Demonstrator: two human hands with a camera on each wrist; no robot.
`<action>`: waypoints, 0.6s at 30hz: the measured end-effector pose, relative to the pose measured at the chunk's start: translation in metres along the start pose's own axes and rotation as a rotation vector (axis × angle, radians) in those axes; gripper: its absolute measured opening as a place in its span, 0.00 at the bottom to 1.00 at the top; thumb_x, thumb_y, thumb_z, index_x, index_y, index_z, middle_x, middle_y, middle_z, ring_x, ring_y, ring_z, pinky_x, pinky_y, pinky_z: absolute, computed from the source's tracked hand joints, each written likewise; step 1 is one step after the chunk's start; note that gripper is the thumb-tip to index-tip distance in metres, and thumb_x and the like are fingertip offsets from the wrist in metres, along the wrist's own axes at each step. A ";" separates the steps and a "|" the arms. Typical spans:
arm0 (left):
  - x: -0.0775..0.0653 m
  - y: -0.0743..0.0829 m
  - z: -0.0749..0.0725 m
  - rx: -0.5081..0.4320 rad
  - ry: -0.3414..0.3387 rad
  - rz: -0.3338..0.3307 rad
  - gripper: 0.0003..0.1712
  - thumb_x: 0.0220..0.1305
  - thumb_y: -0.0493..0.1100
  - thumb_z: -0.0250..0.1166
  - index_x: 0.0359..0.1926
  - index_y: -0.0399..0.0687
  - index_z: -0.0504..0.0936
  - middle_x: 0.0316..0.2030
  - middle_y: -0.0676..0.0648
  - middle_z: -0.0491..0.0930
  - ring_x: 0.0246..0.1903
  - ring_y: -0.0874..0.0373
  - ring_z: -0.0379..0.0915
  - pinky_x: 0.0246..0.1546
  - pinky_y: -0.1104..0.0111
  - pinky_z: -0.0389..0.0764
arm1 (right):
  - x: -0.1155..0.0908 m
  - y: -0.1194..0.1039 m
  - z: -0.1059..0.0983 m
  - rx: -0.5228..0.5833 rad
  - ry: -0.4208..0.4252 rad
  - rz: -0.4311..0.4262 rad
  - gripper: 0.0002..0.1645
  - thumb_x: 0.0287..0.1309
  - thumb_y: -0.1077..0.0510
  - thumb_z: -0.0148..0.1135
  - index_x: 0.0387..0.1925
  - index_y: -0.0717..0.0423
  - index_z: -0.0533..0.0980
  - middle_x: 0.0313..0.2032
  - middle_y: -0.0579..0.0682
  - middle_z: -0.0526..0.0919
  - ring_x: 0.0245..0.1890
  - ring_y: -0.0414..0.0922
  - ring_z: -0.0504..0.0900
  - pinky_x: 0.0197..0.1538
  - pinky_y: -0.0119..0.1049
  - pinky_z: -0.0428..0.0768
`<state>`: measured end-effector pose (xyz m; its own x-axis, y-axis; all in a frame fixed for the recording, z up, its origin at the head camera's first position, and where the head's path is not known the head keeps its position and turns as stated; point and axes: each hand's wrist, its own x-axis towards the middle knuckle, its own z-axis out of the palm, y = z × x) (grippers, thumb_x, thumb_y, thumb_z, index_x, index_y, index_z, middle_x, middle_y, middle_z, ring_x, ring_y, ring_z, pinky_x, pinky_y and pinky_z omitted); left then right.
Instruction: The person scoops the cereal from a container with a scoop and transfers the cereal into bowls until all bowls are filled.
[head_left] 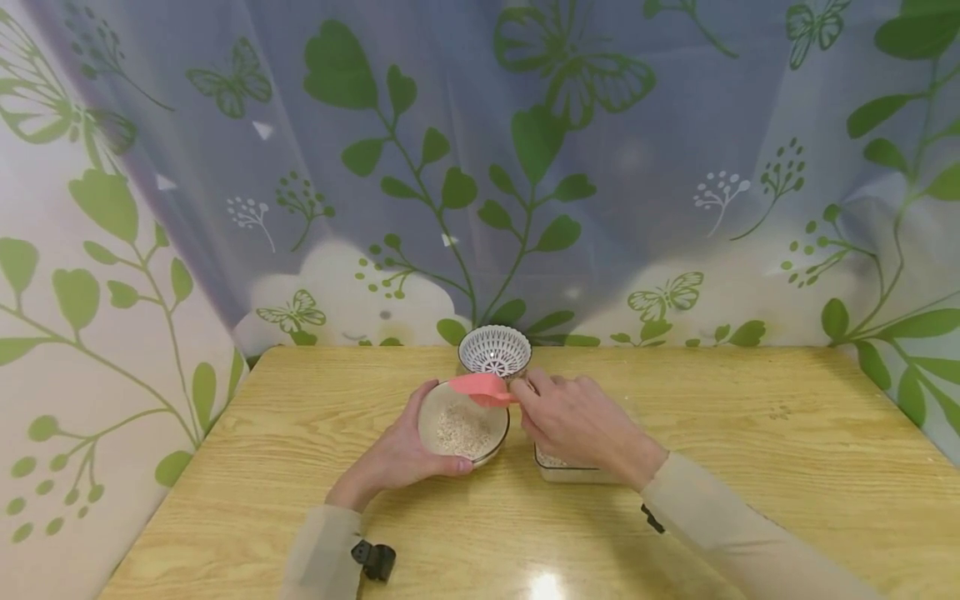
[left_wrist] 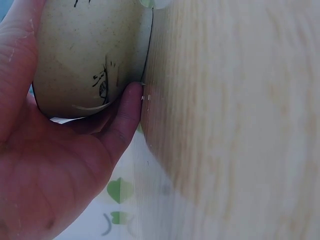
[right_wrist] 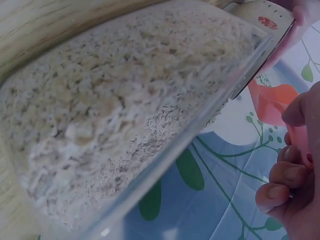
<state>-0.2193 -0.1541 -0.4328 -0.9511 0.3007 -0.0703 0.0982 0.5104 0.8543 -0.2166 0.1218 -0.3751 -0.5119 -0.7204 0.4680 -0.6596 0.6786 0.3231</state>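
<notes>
In the head view my left hand (head_left: 405, 450) grips a cream bowl (head_left: 427, 417) with a dark rim, thumb along its near side. Pale oat-like flakes (head_left: 463, 429) lie in the bowl. Dark drawn marks show on the bowl's outside (left_wrist: 95, 55) in the left wrist view. My right hand (head_left: 577, 417) holds a pink scoop (head_left: 480, 387) by its handle, with the scoop's head over the bowl's far right rim. Under the right forearm stands a rectangular container (head_left: 573, 475) of similar flakes, partly hidden; its see-through wall and the flakes (right_wrist: 115, 100) fill much of the right wrist view.
A white openwork basket (head_left: 495, 350) stands behind the bowl, near the table's back edge. The wood-grain table (head_left: 337, 392) reaches to a cloth backdrop (head_left: 645, 192) printed with leaves and butterflies. Dark wrist devices (head_left: 375, 560) sit on the sleeves.
</notes>
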 end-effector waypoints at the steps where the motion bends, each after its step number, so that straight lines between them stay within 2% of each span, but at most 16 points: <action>1: 0.000 0.000 0.000 0.002 0.001 -0.003 0.75 0.40 0.57 0.86 0.82 0.56 0.45 0.71 0.39 0.68 0.67 0.44 0.68 0.69 0.41 0.68 | 0.000 0.000 0.000 -0.011 -0.001 -0.010 0.09 0.60 0.57 0.62 0.37 0.51 0.70 0.25 0.45 0.69 0.16 0.37 0.61 0.15 0.27 0.54; 7: -0.001 0.002 0.000 0.010 0.005 -0.015 0.76 0.40 0.58 0.86 0.82 0.56 0.45 0.69 0.37 0.69 0.66 0.43 0.70 0.68 0.41 0.70 | -0.002 -0.001 0.000 -0.067 -0.018 -0.062 0.11 0.61 0.54 0.64 0.38 0.52 0.70 0.27 0.45 0.69 0.16 0.36 0.59 0.15 0.25 0.53; 11: -0.001 0.002 0.000 0.002 0.005 -0.013 0.77 0.39 0.57 0.86 0.82 0.55 0.44 0.69 0.37 0.69 0.65 0.43 0.70 0.67 0.42 0.71 | -0.003 -0.002 -0.001 -0.066 -0.018 -0.060 0.11 0.62 0.54 0.64 0.36 0.52 0.69 0.26 0.45 0.67 0.16 0.36 0.58 0.15 0.25 0.51; 14: -0.001 0.002 0.000 -0.002 0.004 -0.009 0.77 0.40 0.57 0.86 0.82 0.55 0.44 0.69 0.38 0.69 0.65 0.44 0.70 0.67 0.42 0.71 | -0.003 -0.002 -0.001 0.009 -0.008 -0.024 0.10 0.62 0.55 0.63 0.36 0.51 0.69 0.25 0.44 0.67 0.16 0.35 0.58 0.16 0.24 0.52; 18: -0.001 0.003 -0.001 0.006 -0.002 -0.015 0.76 0.41 0.57 0.85 0.82 0.56 0.45 0.70 0.39 0.69 0.66 0.45 0.69 0.68 0.42 0.70 | -0.002 -0.001 -0.002 0.224 -0.049 0.094 0.06 0.65 0.57 0.60 0.36 0.50 0.69 0.26 0.42 0.70 0.17 0.34 0.59 0.18 0.25 0.57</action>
<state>-0.2178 -0.1536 -0.4296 -0.9520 0.2944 -0.0835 0.0862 0.5198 0.8499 -0.2133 0.1227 -0.3744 -0.5994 -0.6653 0.4450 -0.7104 0.6984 0.0872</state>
